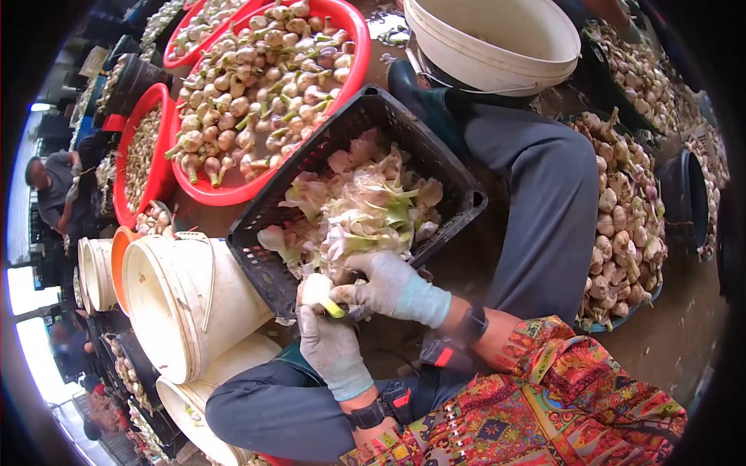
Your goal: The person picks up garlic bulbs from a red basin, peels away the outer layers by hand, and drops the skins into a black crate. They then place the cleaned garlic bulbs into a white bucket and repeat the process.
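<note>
A peeled white garlic bulb (317, 288) with a short green stalk is held in front of me, over the near edge of a black crate. My left hand (336, 353), in a grey-white glove, grips the bulb from below with thumb and fingers. From the right, my gloved right hand (400, 290) closes on the same bulb; its thumb presses near the stalk and its curled fingers are partly hidden. Loose garlic skins (365, 206) are heaped inside the black crate (458, 175), between my legs.
Red tubs of garlic bulbs (268, 85) stand beyond the crate. White buckets (159, 311) lie to the left, and a large white bucket (493, 39) is at the top. More garlic (622, 241) is piled at my right. A person (58, 182) is at the far left.
</note>
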Motion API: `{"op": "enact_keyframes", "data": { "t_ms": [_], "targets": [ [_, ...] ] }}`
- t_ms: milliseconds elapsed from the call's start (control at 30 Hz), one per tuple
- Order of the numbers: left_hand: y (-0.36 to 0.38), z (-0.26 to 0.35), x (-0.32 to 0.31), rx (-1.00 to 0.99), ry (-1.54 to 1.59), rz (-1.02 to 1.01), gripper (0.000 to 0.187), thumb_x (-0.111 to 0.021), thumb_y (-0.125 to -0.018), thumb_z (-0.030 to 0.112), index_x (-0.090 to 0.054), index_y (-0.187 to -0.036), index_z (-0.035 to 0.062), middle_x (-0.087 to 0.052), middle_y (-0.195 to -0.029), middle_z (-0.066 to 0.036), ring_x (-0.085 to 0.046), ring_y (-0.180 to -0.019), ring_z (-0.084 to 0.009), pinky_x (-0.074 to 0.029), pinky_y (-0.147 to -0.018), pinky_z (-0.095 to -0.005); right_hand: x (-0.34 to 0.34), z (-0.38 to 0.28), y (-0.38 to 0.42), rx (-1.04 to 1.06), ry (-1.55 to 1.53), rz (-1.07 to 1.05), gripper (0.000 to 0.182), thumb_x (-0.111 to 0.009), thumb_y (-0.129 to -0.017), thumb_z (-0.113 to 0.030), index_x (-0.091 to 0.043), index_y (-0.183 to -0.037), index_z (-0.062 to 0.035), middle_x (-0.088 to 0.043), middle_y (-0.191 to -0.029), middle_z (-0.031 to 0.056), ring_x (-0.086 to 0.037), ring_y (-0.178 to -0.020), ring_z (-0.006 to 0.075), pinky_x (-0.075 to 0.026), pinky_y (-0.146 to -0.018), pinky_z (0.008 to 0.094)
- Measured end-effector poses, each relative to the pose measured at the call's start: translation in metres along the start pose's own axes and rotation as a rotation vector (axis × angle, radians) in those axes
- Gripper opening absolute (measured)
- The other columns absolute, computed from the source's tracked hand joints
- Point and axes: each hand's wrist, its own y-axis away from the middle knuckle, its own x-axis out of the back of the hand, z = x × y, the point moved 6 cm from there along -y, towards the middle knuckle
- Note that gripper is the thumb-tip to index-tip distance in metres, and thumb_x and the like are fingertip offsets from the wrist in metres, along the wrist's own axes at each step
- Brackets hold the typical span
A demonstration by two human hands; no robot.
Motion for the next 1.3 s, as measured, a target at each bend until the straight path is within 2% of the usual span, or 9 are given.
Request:
{"op": "enact_keyframes", "data": {
  "t_ms": [67,133,267,533,800,1133,1200,1267,1300],
  "targets": [
    [0.001,0.004,0.005,-0.133,-0.388,0.117,0.039,-0.057,-0.092,0.016,-0.047,-0.125,0.0000,-0.054,-0.120,-0.013,-0.052,-0.112,-0.0221,-0.039,-0.101,-0.0379,-0.002,0.010,-0.006,0.156,0.096,0.115,0.029,-0.071,-0.082,-0.023,-0.063,-0.096,0.0013,-0.064,-0.071,0.0105,-0.060,-0.059,0.0135,-0.049,-0.057,0.0293],
    [0.001,0.004,0.005,-0.138,-0.469,0.095,0.036,-0.059,-0.091,0.016,-0.049,-0.122,0.0011,-0.055,-0.120,-0.011,-0.052,-0.112,-0.0217,-0.039,-0.101,-0.0374,-0.003,0.014,-0.005,-0.115,-0.087,-0.003,0.032,-0.068,-0.078,-0.027,-0.065,-0.090,0.0015,-0.065,-0.079,0.0196,-0.065,-0.075,0.0297,-0.049,-0.070,0.0373],
    [0.002,0.004,0.014,-0.184,-0.583,0.115,0.039,-0.061,-0.089,0.015,-0.048,-0.123,0.0006,-0.054,-0.121,-0.011,-0.051,-0.114,-0.0234,-0.037,-0.103,-0.0366,-0.008,0.024,-0.009,-0.156,-0.023,0.028,0.028,-0.066,-0.079,-0.018,-0.062,-0.094,0.0053,-0.063,-0.070,0.0149,-0.062,-0.067,0.0189,-0.049,-0.063,0.0343],
    [-0.004,-0.006,0.022,-0.029,-0.489,0.154,0.041,-0.057,-0.091,0.014,-0.046,-0.128,-0.0017,-0.049,-0.127,-0.013,-0.047,-0.119,-0.0232,-0.034,-0.106,-0.0380,-0.008,0.042,-0.018,-0.273,-0.111,0.124,0.024,-0.064,-0.072,-0.015,-0.056,-0.081,0.0054,-0.060,-0.074,0.0247,-0.063,-0.071,0.0336,-0.048,-0.065,0.0407],
    [0.007,0.007,0.021,0.120,-1.087,0.403,0.033,-0.049,-0.093,0.006,-0.053,-0.124,-0.0053,-0.064,-0.096,-0.009,-0.063,-0.074,-0.0143,-0.052,-0.061,-0.0247,-0.015,0.010,-0.008,0.225,0.486,0.254,0.024,-0.066,-0.070,-0.014,-0.048,-0.080,-0.0006,-0.055,-0.075,0.0200,-0.059,-0.074,0.0392,-0.047,-0.066,0.0451],
    [0.019,-0.004,0.017,0.228,-0.179,0.119,0.039,-0.054,-0.094,0.014,-0.046,-0.130,0.0019,-0.064,-0.100,-0.014,-0.061,-0.073,-0.0165,-0.050,-0.060,-0.0296,0.049,0.038,-0.025,-0.132,0.423,0.531,0.023,-0.062,-0.075,-0.016,-0.056,-0.088,0.0020,-0.062,-0.080,0.0255,-0.061,-0.081,0.0407,-0.049,-0.073,0.0437],
    [0.020,-0.011,0.018,0.312,0.052,0.050,0.037,-0.052,-0.095,0.016,-0.047,-0.129,0.0018,-0.062,-0.097,-0.013,-0.058,-0.071,-0.0170,-0.047,-0.059,-0.0298,0.059,0.043,-0.025,-0.126,0.352,0.595,0.024,-0.061,-0.077,-0.016,-0.056,-0.092,0.0036,-0.063,-0.079,0.0218,-0.064,-0.078,0.0345,-0.050,-0.073,0.0408],
    [0.022,-0.013,0.017,0.349,0.101,0.053,0.032,-0.051,-0.096,0.018,-0.050,-0.124,0.0013,-0.059,-0.095,-0.011,-0.055,-0.070,-0.0173,-0.045,-0.058,-0.0299,0.068,0.051,-0.027,0.098,-0.184,0.611,0.020,-0.056,-0.081,-0.010,-0.059,-0.096,0.0022,-0.065,-0.085,0.0130,-0.062,-0.076,0.0232,-0.050,-0.071,0.0342],
    [0.020,-0.015,0.014,0.371,0.161,0.012,0.030,-0.050,-0.096,0.018,-0.051,-0.121,0.0013,-0.059,-0.095,-0.011,-0.055,-0.070,-0.0173,-0.045,-0.058,-0.0299,0.061,0.050,-0.021,-0.033,-0.277,0.410,0.027,-0.053,-0.086,-0.011,-0.059,-0.109,0.0016,-0.064,-0.095,0.0071,-0.058,-0.083,0.0134,-0.049,-0.076,0.0296]
  ]
}}
